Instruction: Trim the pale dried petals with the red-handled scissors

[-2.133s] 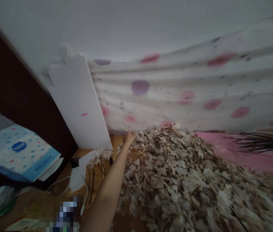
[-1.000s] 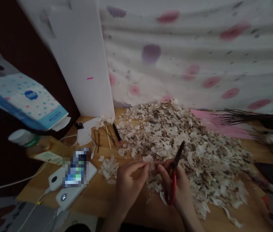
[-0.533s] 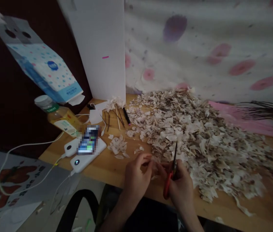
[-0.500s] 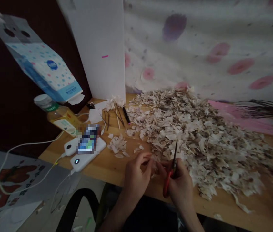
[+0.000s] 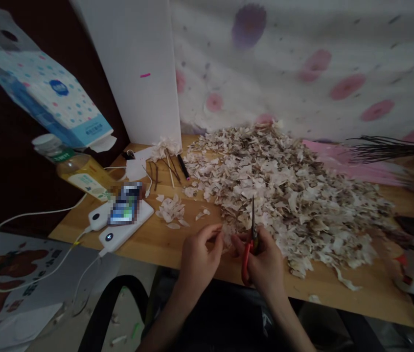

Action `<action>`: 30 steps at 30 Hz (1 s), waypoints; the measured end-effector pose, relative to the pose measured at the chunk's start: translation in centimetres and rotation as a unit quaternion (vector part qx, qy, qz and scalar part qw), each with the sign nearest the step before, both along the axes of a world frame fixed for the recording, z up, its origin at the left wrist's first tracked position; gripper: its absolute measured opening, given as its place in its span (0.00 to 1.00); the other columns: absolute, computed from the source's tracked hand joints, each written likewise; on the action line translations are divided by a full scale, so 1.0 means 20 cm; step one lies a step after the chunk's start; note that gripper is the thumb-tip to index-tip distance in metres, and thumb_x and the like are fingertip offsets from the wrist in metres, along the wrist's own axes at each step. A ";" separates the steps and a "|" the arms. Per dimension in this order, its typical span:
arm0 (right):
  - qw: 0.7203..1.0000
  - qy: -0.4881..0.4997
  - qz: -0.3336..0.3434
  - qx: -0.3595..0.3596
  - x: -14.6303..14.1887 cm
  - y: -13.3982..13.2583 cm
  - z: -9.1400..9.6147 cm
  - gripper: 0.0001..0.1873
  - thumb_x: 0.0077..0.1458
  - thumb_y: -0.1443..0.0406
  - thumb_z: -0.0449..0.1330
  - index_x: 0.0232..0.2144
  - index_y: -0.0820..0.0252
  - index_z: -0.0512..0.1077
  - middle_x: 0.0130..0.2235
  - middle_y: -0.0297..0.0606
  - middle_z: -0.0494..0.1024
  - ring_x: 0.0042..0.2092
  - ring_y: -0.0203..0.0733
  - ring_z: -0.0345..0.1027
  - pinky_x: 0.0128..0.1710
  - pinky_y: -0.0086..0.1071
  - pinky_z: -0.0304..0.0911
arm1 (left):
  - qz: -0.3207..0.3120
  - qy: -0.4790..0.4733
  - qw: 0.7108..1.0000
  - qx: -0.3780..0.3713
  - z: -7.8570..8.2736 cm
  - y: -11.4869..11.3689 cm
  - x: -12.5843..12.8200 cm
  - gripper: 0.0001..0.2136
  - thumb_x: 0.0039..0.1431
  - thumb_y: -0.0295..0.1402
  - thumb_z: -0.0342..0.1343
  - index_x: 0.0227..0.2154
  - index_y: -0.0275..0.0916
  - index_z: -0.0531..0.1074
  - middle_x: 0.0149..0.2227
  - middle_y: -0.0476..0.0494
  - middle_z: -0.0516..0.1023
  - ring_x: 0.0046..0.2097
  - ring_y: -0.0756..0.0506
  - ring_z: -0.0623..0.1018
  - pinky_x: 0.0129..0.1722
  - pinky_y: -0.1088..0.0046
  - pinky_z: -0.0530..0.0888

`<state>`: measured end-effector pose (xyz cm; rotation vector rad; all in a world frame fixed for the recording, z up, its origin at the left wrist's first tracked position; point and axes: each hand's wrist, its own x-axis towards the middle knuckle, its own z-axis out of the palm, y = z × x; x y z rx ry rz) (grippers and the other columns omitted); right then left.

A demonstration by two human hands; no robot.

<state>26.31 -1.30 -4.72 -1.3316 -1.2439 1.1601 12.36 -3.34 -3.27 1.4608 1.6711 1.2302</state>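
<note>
Red-handled scissors [image 5: 245,261] rest in my right hand [image 5: 268,264], their dark blades closed and pointing away from me. My left hand [image 5: 200,254] is closed in a pinch on a thin, pale, papery flake [image 5: 228,240], partly hidden by the fingers. The right fingertips are close to the same flake; whether they touch it I cannot tell. Just beyond both hands spreads a large heap of dry whitish-brown flakes [image 5: 284,190]. A smaller pile of pale flakes [image 5: 171,209] lies to the left of my left hand.
On the wooden table's [image 5: 192,222] left side are a white power bank [image 5: 128,230], a phone [image 5: 125,205] and a drink bottle [image 5: 82,171]. A black pen [image 5: 183,167] lies by thin sticks. Dark twigs [image 5: 383,149] and pink sheeting [image 5: 342,159] lie at right.
The view has shifted right and slightly down, so more of the table's right end shows. My hands keep nearly the same hold, with the scissors now pointing more straight ahead.
</note>
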 end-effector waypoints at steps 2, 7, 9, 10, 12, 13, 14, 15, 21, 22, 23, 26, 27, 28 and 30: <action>1.000 -0.005 0.003 0.002 0.00 0.01 -0.01 0.17 0.48 0.55 0.69 0.27 0.55 0.66 0.26 0.35 0.77 0.22 0.41 0.71 0.20 0.31 0.67 | 0.001 0.002 1.000 0.002 0.00 0.01 0.00 0.08 0.59 0.28 0.55 0.38 0.40 0.78 0.36 0.44 0.85 0.37 0.44 0.84 0.37 0.71 0.80; 0.999 -0.034 0.004 0.011 0.01 0.03 -0.05 0.14 0.52 0.57 0.66 0.28 0.55 0.65 0.25 0.35 0.77 0.22 0.39 0.68 0.20 0.29 0.64 | 0.012 -0.015 1.000 -0.015 -0.01 0.05 0.00 0.06 0.56 0.30 0.57 0.34 0.41 0.79 0.34 0.44 0.85 0.35 0.44 0.84 0.35 0.71 0.81; 0.999 -0.049 0.002 0.013 0.01 0.03 -0.05 0.13 0.52 0.57 0.66 0.28 0.56 0.67 0.26 0.36 0.78 0.22 0.39 0.68 0.21 0.29 0.63 | 0.012 -0.020 0.999 -0.026 -0.01 0.06 0.01 0.05 0.56 0.30 0.58 0.32 0.41 0.79 0.33 0.44 0.85 0.35 0.43 0.84 0.34 0.70 0.81; 0.998 -0.055 0.001 0.014 0.01 0.03 -0.04 0.12 0.51 0.57 0.66 0.28 0.56 0.67 0.26 0.36 0.78 0.23 0.39 0.68 0.21 0.29 0.63 | 0.013 -0.023 0.999 -0.031 -0.02 0.06 0.01 0.05 0.55 0.30 0.58 0.32 0.41 0.79 0.33 0.44 0.85 0.35 0.43 0.84 0.35 0.70 0.81; 0.998 -0.068 -0.003 0.015 0.01 0.03 -0.04 0.12 0.49 0.58 0.66 0.27 0.56 0.68 0.26 0.36 0.78 0.23 0.39 0.69 0.22 0.29 0.63 | 0.015 -0.035 0.998 -0.045 -0.03 0.06 0.01 0.05 0.55 0.31 0.59 0.32 0.41 0.79 0.32 0.44 0.85 0.35 0.43 0.84 0.34 0.70 0.81; 0.997 -0.072 -0.004 0.015 0.01 0.03 -0.04 0.12 0.49 0.58 0.67 0.27 0.56 0.69 0.26 0.35 0.78 0.23 0.39 0.69 0.22 0.28 0.63 | 0.015 -0.041 0.998 -0.052 -0.04 0.06 0.01 0.04 0.55 0.32 0.59 0.32 0.40 0.79 0.32 0.44 0.85 0.35 0.43 0.84 0.34 0.70 0.81; 0.997 -0.076 -0.006 0.015 0.01 0.03 -0.04 0.11 0.48 0.58 0.66 0.27 0.56 0.69 0.25 0.35 0.78 0.23 0.39 0.69 0.22 0.28 0.63 | 0.016 -0.045 0.997 -0.058 -0.04 0.06 0.01 0.04 0.55 0.32 0.59 0.32 0.40 0.78 0.32 0.44 0.85 0.35 0.43 0.84 0.34 0.70 0.81; 0.997 -0.078 -0.007 0.015 0.01 0.03 -0.03 0.11 0.49 0.58 0.66 0.27 0.56 0.68 0.26 0.35 0.78 0.23 0.39 0.69 0.22 0.28 0.63 | 0.015 -0.045 0.997 -0.063 -0.05 0.07 0.01 0.04 0.55 0.32 0.59 0.31 0.40 0.78 0.32 0.44 0.85 0.35 0.43 0.84 0.34 0.70 0.80; 0.996 -0.088 -0.005 0.015 0.01 0.02 -0.03 0.11 0.51 0.59 0.64 0.26 0.56 0.66 0.24 0.33 0.77 0.22 0.37 0.68 0.21 0.26 0.61 | 0.013 -0.008 0.999 -0.045 -0.05 0.08 0.02 0.04 0.56 0.31 0.58 0.30 0.41 0.77 0.31 0.45 0.84 0.34 0.44 0.84 0.34 0.70 0.79; 0.996 -0.089 -0.003 0.017 0.01 0.01 -0.03 0.12 0.51 0.58 0.64 0.26 0.56 0.66 0.23 0.33 0.77 0.22 0.37 0.67 0.21 0.26 0.60 | 0.012 -0.006 0.999 -0.043 -0.04 0.08 0.03 0.04 0.56 0.31 0.57 0.30 0.41 0.77 0.31 0.45 0.85 0.35 0.43 0.84 0.34 0.70 0.79; 0.996 -0.089 -0.001 0.017 0.02 0.01 -0.03 0.12 0.51 0.58 0.65 0.26 0.56 0.66 0.23 0.33 0.77 0.22 0.37 0.67 0.21 0.26 0.60 | 0.009 -0.009 0.999 -0.044 -0.04 0.07 0.03 0.04 0.57 0.31 0.57 0.31 0.41 0.77 0.32 0.45 0.85 0.35 0.43 0.84 0.35 0.70 0.79; 0.997 -0.080 0.004 0.016 0.03 0.00 -0.04 0.12 0.51 0.58 0.65 0.27 0.56 0.66 0.25 0.34 0.78 0.23 0.37 0.68 0.22 0.27 0.61 | -0.002 -0.032 0.998 -0.046 -0.03 0.05 0.03 0.05 0.58 0.31 0.57 0.34 0.40 0.78 0.34 0.44 0.85 0.36 0.44 0.84 0.36 0.71 0.79; 0.997 -0.075 0.005 0.014 0.04 -0.01 -0.05 0.11 0.52 0.58 0.65 0.28 0.56 0.67 0.26 0.34 0.78 0.24 0.38 0.69 0.23 0.27 0.62 | -0.005 -0.036 0.998 -0.043 -0.03 0.04 0.03 0.06 0.58 0.31 0.57 0.34 0.40 0.78 0.34 0.44 0.85 0.36 0.44 0.84 0.36 0.72 0.80; 0.997 -0.070 0.007 0.013 0.04 -0.01 -0.05 0.11 0.52 0.58 0.65 0.29 0.56 0.66 0.27 0.34 0.79 0.24 0.38 0.69 0.23 0.28 0.63 | -0.006 -0.037 0.999 -0.039 -0.02 0.03 0.03 0.06 0.58 0.31 0.56 0.34 0.40 0.78 0.34 0.44 0.85 0.36 0.45 0.84 0.36 0.72 0.80; 0.998 -0.058 0.010 0.014 0.05 -0.03 -0.04 0.12 0.52 0.58 0.65 0.29 0.55 0.65 0.28 0.35 0.79 0.24 0.39 0.70 0.23 0.29 0.65 | -0.006 -0.031 0.999 -0.029 -0.02 0.01 0.04 0.06 0.58 0.31 0.56 0.34 0.39 0.78 0.33 0.44 0.85 0.35 0.45 0.84 0.36 0.72 0.80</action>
